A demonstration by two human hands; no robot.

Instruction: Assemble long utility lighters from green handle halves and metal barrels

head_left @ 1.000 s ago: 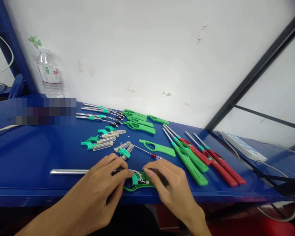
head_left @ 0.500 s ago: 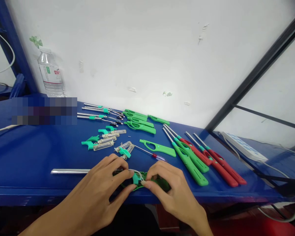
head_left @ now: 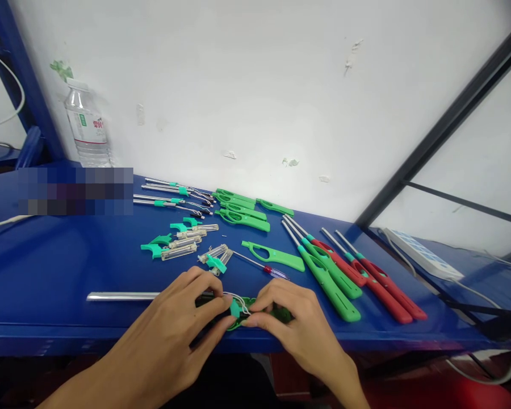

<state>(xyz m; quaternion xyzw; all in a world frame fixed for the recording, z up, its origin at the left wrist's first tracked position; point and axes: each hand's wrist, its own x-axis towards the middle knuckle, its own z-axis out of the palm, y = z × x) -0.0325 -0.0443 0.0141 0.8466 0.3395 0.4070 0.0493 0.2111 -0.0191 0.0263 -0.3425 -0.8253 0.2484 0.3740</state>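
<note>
At the front edge of the blue table, a green lighter shell (head_left: 281,313) lies under my fingers, with a teal trigger (head_left: 235,308) and a looped white wire (head_left: 239,300) at it. My left hand (head_left: 183,324) grips the lighter's left part, thumb and fingers close to the trigger. A metal tube (head_left: 121,296) sticks out to the left from beneath that hand. On the right, my right hand (head_left: 293,324) pinches the wire's end between thumb and index finger. The inside of the shell is mostly hidden by the fingers.
Behind my hands lie clear tanks (head_left: 183,243) with teal triggers, metal tubes with wires (head_left: 166,203), green shells (head_left: 247,220), a screwdriver (head_left: 268,269) and a single shell (head_left: 281,259). Red and green lighters (head_left: 383,292) lie right; a bottle (head_left: 87,128) stands back left, a power strip (head_left: 423,255) far right.
My right thumb and fingertips have shifted slightly left and closer together at the wire. The metal tube has moved a little to the left. My left hand has hardly moved.
</note>
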